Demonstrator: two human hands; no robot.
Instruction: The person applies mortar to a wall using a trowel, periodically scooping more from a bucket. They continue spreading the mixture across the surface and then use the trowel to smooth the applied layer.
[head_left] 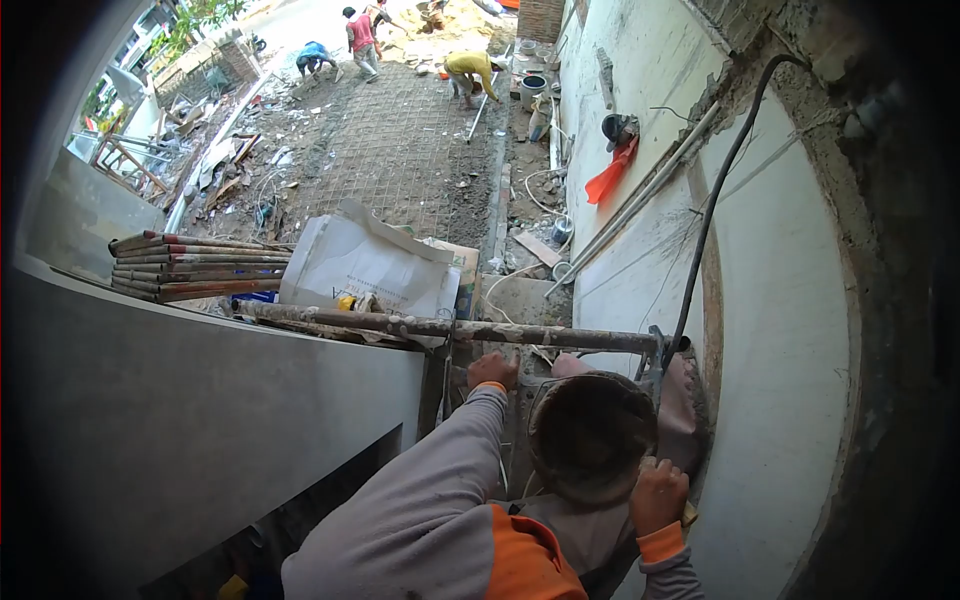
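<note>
A dark, dirty bucket (592, 437) stands tilted toward me between my arms, its inside in shadow. My left hand (493, 371) is closed in a fist left of the bucket's rim, just below a rusty scaffold pipe (500, 333). What it grips is hidden. At the bucket's lower right edge, my right hand (658, 495) is closed too. A yellowish end (690, 513) of what looks like a tool handle sticks out beside it; the rest of that tool is hidden.
White wall (780, 300) rises close on my right, with a black cable (715, 200) hanging along it. A grey ledge (230, 390) lies left, near stacked scaffold frames (195, 265) and a white paper sack (370, 265). Several people work below around a wire mesh (390, 140).
</note>
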